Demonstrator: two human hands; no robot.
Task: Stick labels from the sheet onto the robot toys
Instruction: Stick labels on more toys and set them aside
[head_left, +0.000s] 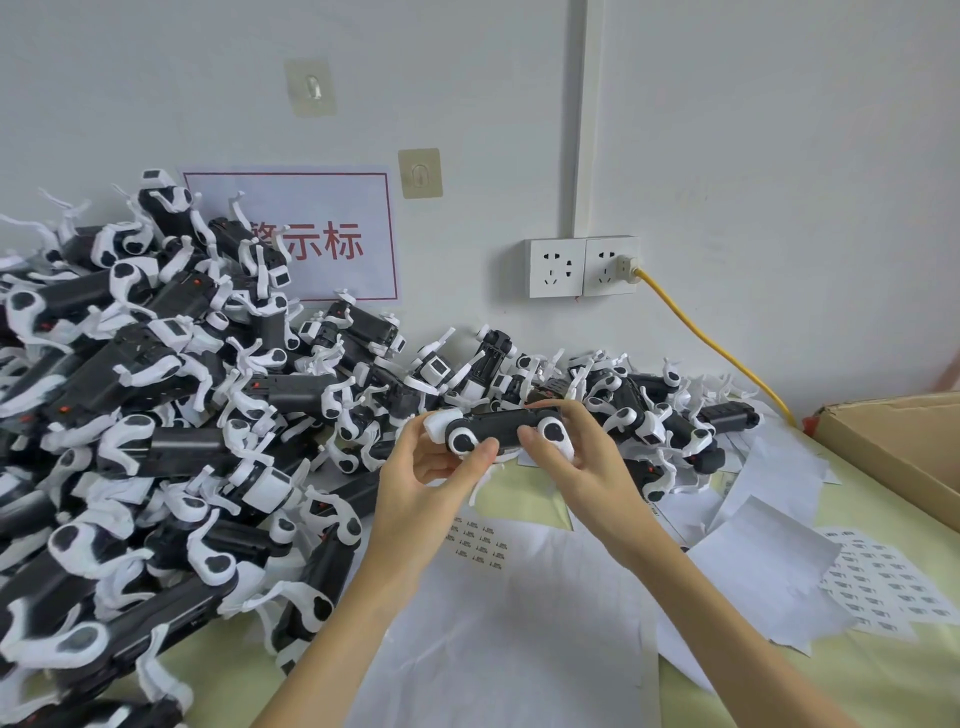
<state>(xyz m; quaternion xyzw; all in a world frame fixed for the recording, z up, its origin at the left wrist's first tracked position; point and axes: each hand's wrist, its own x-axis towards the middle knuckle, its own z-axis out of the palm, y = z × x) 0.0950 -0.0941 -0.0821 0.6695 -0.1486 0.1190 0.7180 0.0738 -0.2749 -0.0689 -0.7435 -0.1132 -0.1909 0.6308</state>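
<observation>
One robot toy (501, 432) is held up in both hands above the label sheet (480, 540), its long black body lying level from left to right, across the person's view; the left hand (426, 470) grips the left end, fingers curled beneath and thumb lying along the lower front edge by the white leg joint; the right hand (571, 457) grips the right end, fingers wrapped over the white joint there; neither hand holds a label that can be made out. The sheet with its small dark labels lies flat on the table directly below the toy, between the two forearms and about as near to one hand as the other, so whichever hand lets go has only to drop straight down to peel one, I judge. Counted: one toy in hand, one partly used sheet below it, and a second sheet of labels (878, 587) well to the right of the first, half under loose white backing paper (769, 566); the heap of toys (156, 395) to the left of the sheet is far too tangled to count.
</observation>
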